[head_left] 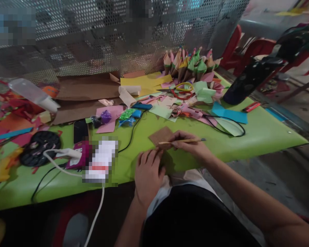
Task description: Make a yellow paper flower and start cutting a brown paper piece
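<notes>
My right hand (pixel 186 143) pinches a slender wooden stick (pixel 193 140), pencil-like, with a dark end pointing right. Its other end reaches left over a small square of brown paper (pixel 161 134) lying on the green table (pixel 134 161). My left hand (pixel 148 171) lies palm down at the table's near edge, fingers stretched toward the paper's near side. Whether those fingertips press on the paper I cannot make out. Beyond the paper lies a pink glue gun (pixel 190 111) with a black cord.
Scissors (pixel 181 91), yellow sheets (pixel 144 84) and a bunch of paper cones (pixel 193 65) lie farther back. At right stands a dark bottle (pixel 252 80). To the left are a blurred-out phone (pixel 101 161) on a white cable, a black round tray (pixel 40 148) and a yellow glue gun (pixel 7 165).
</notes>
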{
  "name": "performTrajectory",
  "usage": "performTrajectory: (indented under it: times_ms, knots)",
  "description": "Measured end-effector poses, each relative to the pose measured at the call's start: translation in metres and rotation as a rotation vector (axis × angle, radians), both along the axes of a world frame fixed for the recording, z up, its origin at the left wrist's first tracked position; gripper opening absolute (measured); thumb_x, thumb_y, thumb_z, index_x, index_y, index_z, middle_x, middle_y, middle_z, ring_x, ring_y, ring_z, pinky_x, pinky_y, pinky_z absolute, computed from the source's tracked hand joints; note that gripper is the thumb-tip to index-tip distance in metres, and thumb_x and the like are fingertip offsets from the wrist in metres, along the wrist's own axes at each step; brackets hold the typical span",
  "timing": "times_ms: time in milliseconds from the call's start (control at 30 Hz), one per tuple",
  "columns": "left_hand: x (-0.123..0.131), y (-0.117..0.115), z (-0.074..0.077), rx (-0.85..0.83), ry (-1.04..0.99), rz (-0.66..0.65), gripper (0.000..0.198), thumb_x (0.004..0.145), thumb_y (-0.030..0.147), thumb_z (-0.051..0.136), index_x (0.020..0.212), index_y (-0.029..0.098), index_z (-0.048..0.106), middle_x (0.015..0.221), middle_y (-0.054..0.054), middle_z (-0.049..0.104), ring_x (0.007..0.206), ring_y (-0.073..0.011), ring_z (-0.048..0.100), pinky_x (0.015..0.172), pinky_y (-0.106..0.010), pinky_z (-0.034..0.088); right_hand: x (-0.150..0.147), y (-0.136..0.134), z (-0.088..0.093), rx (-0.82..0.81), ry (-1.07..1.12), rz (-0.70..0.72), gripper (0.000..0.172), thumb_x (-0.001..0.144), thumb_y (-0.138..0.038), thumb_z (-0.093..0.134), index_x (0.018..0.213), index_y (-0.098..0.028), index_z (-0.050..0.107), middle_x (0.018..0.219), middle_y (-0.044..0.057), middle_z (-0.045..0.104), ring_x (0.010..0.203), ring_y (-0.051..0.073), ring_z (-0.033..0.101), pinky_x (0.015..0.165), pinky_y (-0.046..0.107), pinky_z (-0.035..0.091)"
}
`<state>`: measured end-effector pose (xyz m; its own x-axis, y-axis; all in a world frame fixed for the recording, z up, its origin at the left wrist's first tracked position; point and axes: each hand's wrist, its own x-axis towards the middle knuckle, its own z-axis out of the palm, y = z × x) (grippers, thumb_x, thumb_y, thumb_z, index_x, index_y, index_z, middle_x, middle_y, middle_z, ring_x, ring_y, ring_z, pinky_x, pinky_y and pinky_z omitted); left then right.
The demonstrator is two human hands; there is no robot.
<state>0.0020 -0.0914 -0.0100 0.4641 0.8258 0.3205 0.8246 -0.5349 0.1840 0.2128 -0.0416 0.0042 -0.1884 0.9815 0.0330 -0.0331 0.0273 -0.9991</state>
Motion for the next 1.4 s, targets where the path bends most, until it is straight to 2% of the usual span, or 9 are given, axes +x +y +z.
performTrajectory:
  times_ms: [133,300,500,767,900,1167,1267,1400]
  knots:
    - [-0.001,-0.001,-0.002,0.017,0.001,-0.011,0.04,0.097,0.026,0.059,0.135,0.016,0.064,0.132,-0.009,0.072,0.119,-0.0286,0.059,0.11,-0.048,0.044,-0.007,0.002,-0.002,-0.015,-0.031,0.022,0.017,0.078,-0.037,0.075,0.081,-0.02,0.071,0.073,0.001,0.07,0.063,0.014,0.059,0.058,0.026,0.045]
    - [-0.002,-0.002,-0.006,0.039,-0.019,-0.019,0.039,0.098,0.029,0.058,0.134,0.018,0.065,0.132,-0.008,0.073,0.116,-0.0272,0.061,0.108,-0.045,0.044,-0.009,0.0,-0.007,0.006,-0.085,-0.033,0.017,0.08,-0.035,0.074,0.078,-0.021,0.066,0.07,0.0,0.064,0.061,0.013,0.054,0.056,0.026,0.044]
    - [-0.002,-0.003,-0.007,0.101,-0.056,-0.046,0.033,0.098,0.031,0.06,0.127,0.018,0.069,0.125,-0.005,0.077,0.111,-0.0248,0.062,0.107,-0.043,0.043,-0.009,-0.002,-0.003,-0.013,-0.152,-0.012,0.019,0.083,-0.037,0.071,0.078,-0.021,0.061,0.069,-0.001,0.061,0.06,0.012,0.051,0.056,0.026,0.042]
    - [-0.001,-0.003,-0.003,0.05,-0.059,-0.052,0.032,0.1,0.031,0.057,0.127,0.019,0.069,0.129,-0.003,0.075,0.111,-0.0248,0.061,0.107,-0.044,0.042,-0.011,-0.004,-0.004,0.016,-0.196,-0.013,0.015,0.083,-0.033,0.069,0.078,-0.021,0.063,0.067,-0.001,0.062,0.058,0.012,0.049,0.054,0.025,0.039]
    - [-0.002,-0.003,-0.001,0.021,-0.058,-0.046,0.034,0.1,0.03,0.057,0.13,0.021,0.068,0.133,-0.002,0.074,0.111,-0.0248,0.06,0.106,-0.045,0.043,-0.01,-0.006,-0.006,0.043,-0.259,-0.111,0.014,0.082,-0.032,0.067,0.075,-0.021,0.062,0.066,-0.001,0.062,0.058,0.012,0.051,0.054,0.026,0.039]
    - [-0.003,-0.001,0.0,-0.018,-0.083,-0.047,0.036,0.1,0.029,0.057,0.135,0.021,0.066,0.137,0.0,0.072,0.113,-0.025,0.06,0.106,-0.045,0.042,0.016,-0.006,-0.013,0.056,-0.339,-0.439,0.012,0.077,-0.032,0.068,0.074,-0.023,0.061,0.063,-0.001,0.063,0.056,0.015,0.053,0.052,0.027,0.038]
    - [-0.003,-0.001,-0.001,-0.005,-0.085,-0.049,0.037,0.101,0.029,0.054,0.136,0.021,0.066,0.136,0.0,0.073,0.112,-0.0256,0.059,0.105,-0.045,0.041,0.019,-0.006,-0.013,0.078,-0.302,-0.501,0.011,0.077,-0.029,0.069,0.073,-0.023,0.06,0.062,-0.001,0.062,0.056,0.014,0.052,0.052,0.027,0.038]
    - [-0.003,0.0,-0.001,0.002,-0.075,-0.048,0.04,0.101,0.027,0.053,0.139,0.019,0.064,0.136,-0.001,0.073,0.111,-0.0264,0.059,0.104,-0.044,0.042,0.016,-0.006,-0.013,0.074,-0.126,-0.52,0.012,0.079,-0.029,0.071,0.075,-0.023,0.061,0.066,-0.001,0.065,0.057,0.014,0.056,0.053,0.027,0.043]
